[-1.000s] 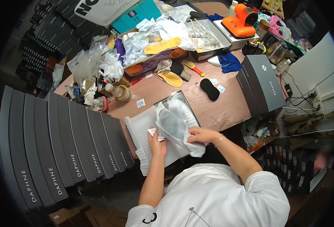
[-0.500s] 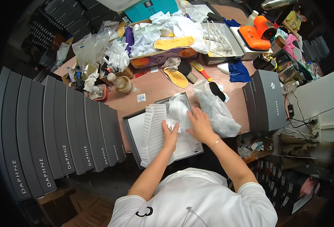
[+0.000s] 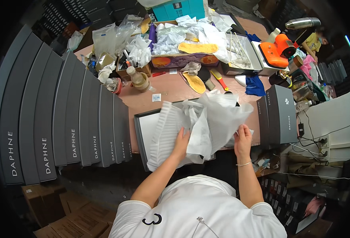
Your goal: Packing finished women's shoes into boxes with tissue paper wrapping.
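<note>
An open shallow dark grey shoebox [image 3: 142,137] with a white inside lies in front of me, its right part covered. Inside it, toward the left, rests a ribbed white padding sheet [image 3: 163,133]. My right hand [image 3: 242,139] pinches the edge of a thin, crumpled white wrapping sheet [image 3: 225,119], raised and spread across the right side of the box. My left hand [image 3: 181,143] is at the crumpled white paper [image 3: 198,135] beside the ribbed sheet; its fingertips are partly hidden, and whether they grip the paper is unclear. What lies beneath the paper is hidden.
Stacked grey shoeboxes [image 3: 67,107] wall off the left side; two more [image 3: 280,115] stand at the right. At the back are a carton of crumpled paper [image 3: 179,61], a glue bottle [image 3: 137,79], a yellow insole [image 3: 194,82], a brush [image 3: 219,79] and an orange device [image 3: 276,51].
My right hand has moved right and toward me, now closed on the white wrapping sheet's edge. The sheet is lifted and spread over the box. My left hand stays near the ribbed sheet.
</note>
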A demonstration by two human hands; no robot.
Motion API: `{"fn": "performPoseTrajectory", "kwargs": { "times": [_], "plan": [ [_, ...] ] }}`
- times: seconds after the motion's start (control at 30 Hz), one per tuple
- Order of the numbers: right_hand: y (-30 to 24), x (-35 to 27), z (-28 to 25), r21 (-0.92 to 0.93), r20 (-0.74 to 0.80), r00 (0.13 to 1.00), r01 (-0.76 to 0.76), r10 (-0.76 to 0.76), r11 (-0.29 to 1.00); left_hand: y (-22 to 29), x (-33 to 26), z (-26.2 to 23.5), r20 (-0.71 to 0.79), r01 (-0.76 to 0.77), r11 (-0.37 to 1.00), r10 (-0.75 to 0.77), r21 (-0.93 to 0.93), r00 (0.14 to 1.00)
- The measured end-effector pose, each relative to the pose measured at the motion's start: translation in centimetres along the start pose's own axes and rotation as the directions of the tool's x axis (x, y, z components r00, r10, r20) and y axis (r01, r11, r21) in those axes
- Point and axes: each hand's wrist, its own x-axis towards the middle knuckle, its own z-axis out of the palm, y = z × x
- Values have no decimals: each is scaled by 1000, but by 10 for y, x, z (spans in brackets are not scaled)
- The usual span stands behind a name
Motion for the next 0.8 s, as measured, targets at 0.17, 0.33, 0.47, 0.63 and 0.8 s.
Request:
{"fn": "performPoseTrajectory", "kwargs": {
  "times": [0.17,0.33,0.47,0.63,0.8],
  "plan": [
    [4,-25,-68,-235,-112,893,-450,436,861,17,-65,-13,142,-552,554,614,623,777],
    [-35,-91,29,-681,657,331,-124,677,722,9,-73,-21,-33,-355,607,533,711,845],
    [-3,-56,71,-728,622,767,490,160,479,11,-3,-40,-55,-124,482,340,867,939],
    [-6,-10,31,-763,647,759,644,-71,-55,51,-16,-32,8,-217,423,444,880,896],
    [-2,-2,64,-261,277,862,-358,425,896,92,-61,-21,164,-355,745,320,565,933]
  ]
}}
